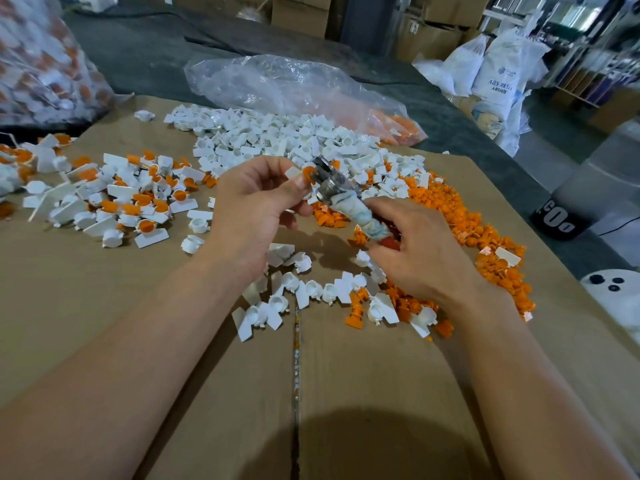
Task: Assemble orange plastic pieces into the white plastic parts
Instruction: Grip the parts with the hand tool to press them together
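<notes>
At frame centre, my left grip (256,202) is pinching a white part (292,172) with its orange piece (307,174); my right grip (415,251) is clasping a wrapped tool (349,206), seemingly pressing. A skewed push could be jamming it.

- Flat brown cardboard sheeting (69,271), its seam running from centre to 6 o'clock, laid over a dark grey table cover (138,64).
- 12 o'clock: heap of loose white plastic parts (270,133).
- 3 o'clock: heap of small orange plastic pieces (450,209).
- 10 o'clock: spread of white parts fitted with orange inserts (145,199).
- Centre: mixed scatter (277,303) of white and orange parts across the seam.
- 1 o'clock: crumpled clear plastic bag (277,81) on the grey cover.
</notes>
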`<state>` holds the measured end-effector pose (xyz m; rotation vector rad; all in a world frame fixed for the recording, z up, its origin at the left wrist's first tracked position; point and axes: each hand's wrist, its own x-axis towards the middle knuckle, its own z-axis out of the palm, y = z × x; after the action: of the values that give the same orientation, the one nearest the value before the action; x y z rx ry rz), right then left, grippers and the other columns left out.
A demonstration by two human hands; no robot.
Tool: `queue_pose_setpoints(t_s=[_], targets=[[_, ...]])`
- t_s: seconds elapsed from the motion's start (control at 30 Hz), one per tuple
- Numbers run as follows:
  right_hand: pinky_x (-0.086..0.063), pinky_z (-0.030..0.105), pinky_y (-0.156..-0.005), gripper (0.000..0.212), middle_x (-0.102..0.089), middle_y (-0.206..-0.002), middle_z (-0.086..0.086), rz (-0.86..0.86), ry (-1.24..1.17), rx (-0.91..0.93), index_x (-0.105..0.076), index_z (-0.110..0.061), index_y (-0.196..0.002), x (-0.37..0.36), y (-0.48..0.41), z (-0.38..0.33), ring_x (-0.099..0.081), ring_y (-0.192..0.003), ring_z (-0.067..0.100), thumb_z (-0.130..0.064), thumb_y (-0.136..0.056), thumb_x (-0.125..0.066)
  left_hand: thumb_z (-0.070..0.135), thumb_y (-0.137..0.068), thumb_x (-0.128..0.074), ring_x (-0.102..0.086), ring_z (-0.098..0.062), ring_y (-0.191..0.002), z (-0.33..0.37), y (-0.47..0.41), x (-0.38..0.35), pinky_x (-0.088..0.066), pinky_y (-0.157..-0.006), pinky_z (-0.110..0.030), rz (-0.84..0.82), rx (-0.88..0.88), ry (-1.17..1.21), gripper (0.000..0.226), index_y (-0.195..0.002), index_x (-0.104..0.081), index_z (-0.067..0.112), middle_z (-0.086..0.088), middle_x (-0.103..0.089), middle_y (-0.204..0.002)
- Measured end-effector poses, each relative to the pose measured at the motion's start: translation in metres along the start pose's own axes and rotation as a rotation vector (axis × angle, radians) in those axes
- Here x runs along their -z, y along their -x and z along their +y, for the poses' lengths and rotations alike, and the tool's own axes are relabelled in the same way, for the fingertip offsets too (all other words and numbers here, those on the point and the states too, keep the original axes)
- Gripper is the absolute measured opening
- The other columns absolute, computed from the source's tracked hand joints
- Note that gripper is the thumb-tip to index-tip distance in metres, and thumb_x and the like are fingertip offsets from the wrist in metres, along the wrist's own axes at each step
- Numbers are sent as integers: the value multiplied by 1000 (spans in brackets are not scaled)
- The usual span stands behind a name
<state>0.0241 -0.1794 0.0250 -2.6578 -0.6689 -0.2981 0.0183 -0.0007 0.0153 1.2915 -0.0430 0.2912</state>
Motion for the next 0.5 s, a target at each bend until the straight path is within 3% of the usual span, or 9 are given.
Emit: queue_pose_setpoints(t_s=[0.1, 0.2, 0.3, 0.4, 0.5], targets=[[-36, 24, -58, 31, -52, -70, -12, 11, -62, 0, -62, -19, -103, 0, 2, 1, -47, -65, 7, -21, -74, -50, -7, -85, -56, -58, -6, -46, -1, -1, 0, -43, -43, -17, -2, 6, -20, 24, -71, -56, 12, 9, -59, -50], [-32, 19, -51, 21, -50, -63, -17, 17, -92, -5, -64, -18, -98, -2, 2, 3, -48, -60, 2, -10, -79, -57, -7, -86, -55, -58, -6, -46, -3, -1, 0, -44, -43, -17, 0, 8, -39, 24, -70, -56, 12, 9, -58, -49], [-29, 18, -48, 19, -49, -62, -14, 8, -89, -21, -65, -15, -95, -4, 3, 1, -46, -56, 2, -9, -79, -58, -7, -86, -55, -58, -5, -45, -5, 0, 0, -45, -42, -17, 15, 23, -40, 25, -70, -55, 11, 9, -58, -47], [-33, 24, -50, 21, -55, -66, -3, 8, -80, -31, -66, -12, -97, -5, 3, -1, -45, -54, 5, -8, -78, -58, -8, -86, -54, -57, -5, -43, -6, 0, 1, -47, -43, -16, 27, 35, -34, 24, -70, -55, 10, 9, -58, -46], [-32, 23, -50, 21, -52, -64, -5, -8, -73, -41, -65, -12, -95, -5, 2, -3, -44, -54, 6, -6, -77, -57, -8, -86, -54, -57, -5, -43, -6, 0, 0, -48, -44, -16, 37, 50, -25, 23, -70, -55, 9, 8, -58, -45]])
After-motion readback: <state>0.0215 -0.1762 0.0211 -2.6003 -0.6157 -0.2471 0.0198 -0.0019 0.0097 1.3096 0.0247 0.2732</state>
